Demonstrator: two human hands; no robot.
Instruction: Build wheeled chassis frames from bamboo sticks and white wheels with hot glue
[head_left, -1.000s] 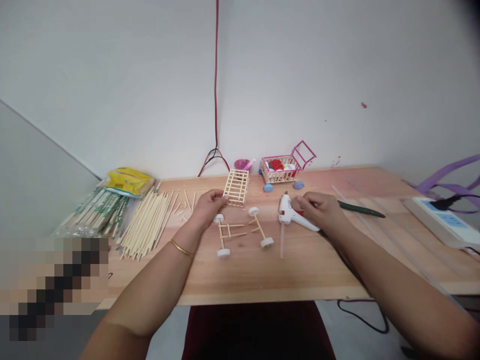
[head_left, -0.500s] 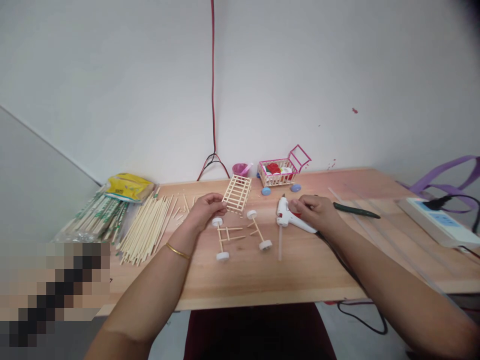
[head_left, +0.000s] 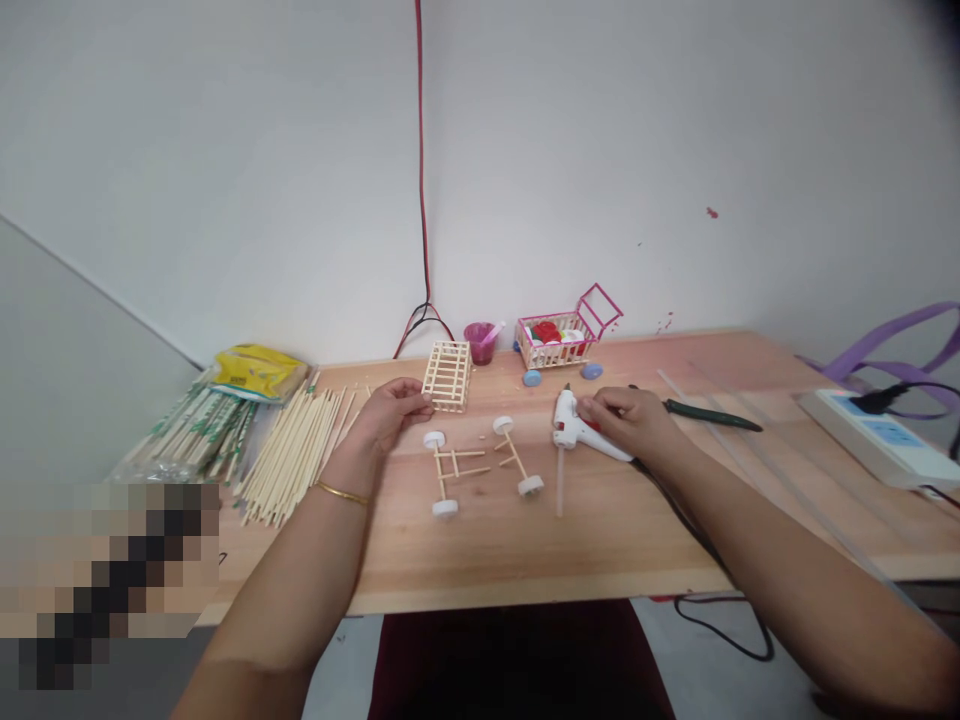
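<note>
In the head view my left hand (head_left: 399, 412) pinches the near left corner of a small stick basket (head_left: 448, 378), tilted so its slatted side faces me. My right hand (head_left: 626, 418) has curled fingers at the trigger area of a white hot glue gun (head_left: 568, 425); part of the grip is hidden by the hand. A clear glue stick (head_left: 559, 485) pokes out of the gun's back end. Between my hands lie two wooden axles with white wheels: a left axle piece (head_left: 442, 475) with crossed sticks, and a right axle piece (head_left: 517, 458).
A finished pink-edged cart (head_left: 556, 345) with blue wheels stands at the back by a purple cup (head_left: 480, 343). Loose sticks (head_left: 289, 460) and a yellow packet (head_left: 259, 373) lie left. Dark-handled pliers (head_left: 712, 415), glue sticks and a power strip (head_left: 877, 440) are right.
My left hand has moved a little left with the stick basket, away from the purple cup. My right hand and the glue gun have stayed in place.
</note>
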